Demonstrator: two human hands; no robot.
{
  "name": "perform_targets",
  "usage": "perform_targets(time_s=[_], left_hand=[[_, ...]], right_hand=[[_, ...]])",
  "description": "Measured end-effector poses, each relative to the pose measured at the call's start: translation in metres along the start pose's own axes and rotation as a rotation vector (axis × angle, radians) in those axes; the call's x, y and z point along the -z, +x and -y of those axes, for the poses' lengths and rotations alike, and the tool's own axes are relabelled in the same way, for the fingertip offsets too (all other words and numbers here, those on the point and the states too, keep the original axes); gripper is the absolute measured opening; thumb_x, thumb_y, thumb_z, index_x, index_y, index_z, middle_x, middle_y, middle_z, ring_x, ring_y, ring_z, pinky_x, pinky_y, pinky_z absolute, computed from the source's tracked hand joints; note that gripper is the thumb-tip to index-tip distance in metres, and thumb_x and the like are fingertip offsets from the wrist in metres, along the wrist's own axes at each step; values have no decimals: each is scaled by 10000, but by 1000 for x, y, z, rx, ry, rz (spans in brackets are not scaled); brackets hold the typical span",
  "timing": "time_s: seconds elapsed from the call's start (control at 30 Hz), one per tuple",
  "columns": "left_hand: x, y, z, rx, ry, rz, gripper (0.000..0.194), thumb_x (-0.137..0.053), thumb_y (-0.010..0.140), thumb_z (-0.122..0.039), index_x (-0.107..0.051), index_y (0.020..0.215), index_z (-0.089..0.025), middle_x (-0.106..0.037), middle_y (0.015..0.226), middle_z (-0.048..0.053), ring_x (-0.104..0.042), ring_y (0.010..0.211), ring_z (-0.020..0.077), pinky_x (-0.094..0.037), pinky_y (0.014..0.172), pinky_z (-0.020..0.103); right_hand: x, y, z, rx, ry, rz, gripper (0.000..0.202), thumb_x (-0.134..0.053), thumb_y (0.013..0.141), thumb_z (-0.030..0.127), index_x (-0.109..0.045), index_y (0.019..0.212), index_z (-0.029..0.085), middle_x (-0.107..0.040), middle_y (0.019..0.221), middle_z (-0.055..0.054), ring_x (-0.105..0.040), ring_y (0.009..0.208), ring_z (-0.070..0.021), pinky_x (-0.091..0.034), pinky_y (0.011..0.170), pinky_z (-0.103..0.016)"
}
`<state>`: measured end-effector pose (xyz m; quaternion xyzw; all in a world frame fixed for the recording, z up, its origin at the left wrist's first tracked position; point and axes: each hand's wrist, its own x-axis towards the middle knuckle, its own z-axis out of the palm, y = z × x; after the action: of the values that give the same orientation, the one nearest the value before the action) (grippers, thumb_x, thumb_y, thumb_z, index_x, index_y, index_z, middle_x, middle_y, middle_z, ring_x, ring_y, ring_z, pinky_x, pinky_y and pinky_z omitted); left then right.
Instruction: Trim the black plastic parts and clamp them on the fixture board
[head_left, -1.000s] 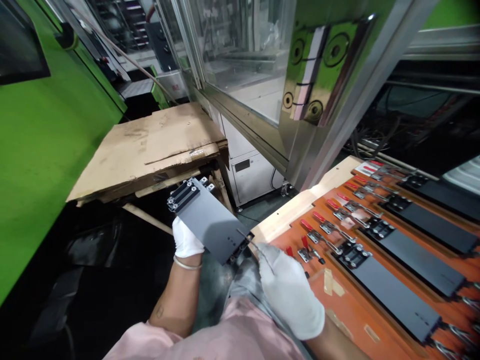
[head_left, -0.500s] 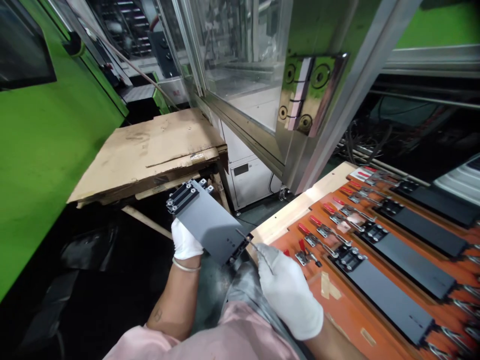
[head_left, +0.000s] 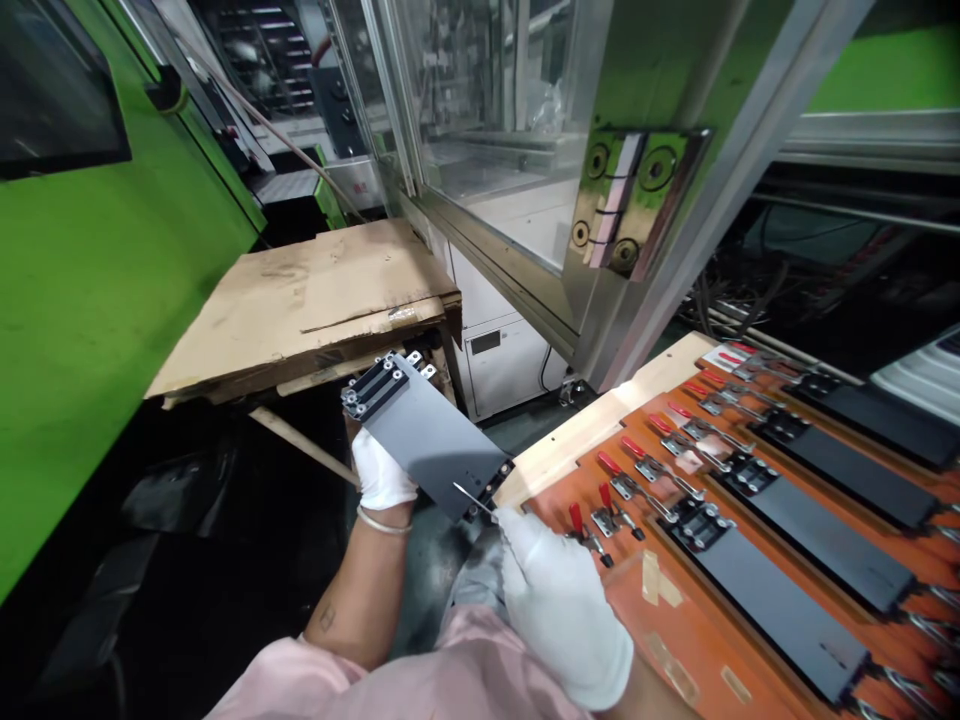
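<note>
Shifted thin tool [head_left: 474, 497], grey panel [head_left: 429, 436], flat, black-ended

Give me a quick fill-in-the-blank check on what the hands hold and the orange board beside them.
The left hand and the right hand both wear white ____.
The gray panel is held by the ____ hand.
The thin metal tool is held by the ____ hand.
The clamp handles on the orange board are colored ____.

Missing words: gloves; left; right; red.
</note>
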<state>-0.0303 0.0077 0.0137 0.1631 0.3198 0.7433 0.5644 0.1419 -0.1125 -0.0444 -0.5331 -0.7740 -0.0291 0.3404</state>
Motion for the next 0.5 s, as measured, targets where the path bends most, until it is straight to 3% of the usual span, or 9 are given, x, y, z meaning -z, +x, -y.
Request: perform_targets(time_s=[0.17,0.27,0.37,0.43,0.5], left_hand=[[-7,-2,-1,13,-79,-2,461,-223,984,-342,-651,919,-183,-737,1094,83,-615,1123,243,-561,868,341],[-3,0,-1,41,-111,-2,464,-219,989,-312,-658,908,-185,-755,1011,79,-620,1101,236,-563,835,324],[1,1,-1,50,-110,5,408,-272,980,-293,-664,937,-187,-763,945,73,-614,1100,239,-551,841,330],[1,2,-1,27,-66,6,375,-302,971,-293,-664,974,-195,-760,993,65,-598,1129,240,-538,868,338],[1,5,-2,8,122,-20,364,-314,968,-307,-661,994,-203,-749,1054,58,-585,1154,233,-525,889,329]], right_hand=[[4,0,4,-34,35,-10,350,-348,959,143,-682,1052,195,-723,826,-37,-623,627,-166,-403,654,-291],[4,2,2,-9,113,29,356,-335,961,143,-679,1038,190,-720,837,-38,-622,626,-166,-409,633,-292],[0,3,0,-16,103,-19,333,-352,958,138,-666,1067,158,-724,851,-59,-637,666,-179,-418,644,-297],[-2,3,1,-18,61,-61,322,-365,952,141,-660,1082,150,-724,857,-65,-635,668,-193,-415,641,-311],[1,4,2,-2,72,-26,312,-377,944,150,-665,1057,187,-716,820,-40,-617,628,-195,-409,628,-319]])
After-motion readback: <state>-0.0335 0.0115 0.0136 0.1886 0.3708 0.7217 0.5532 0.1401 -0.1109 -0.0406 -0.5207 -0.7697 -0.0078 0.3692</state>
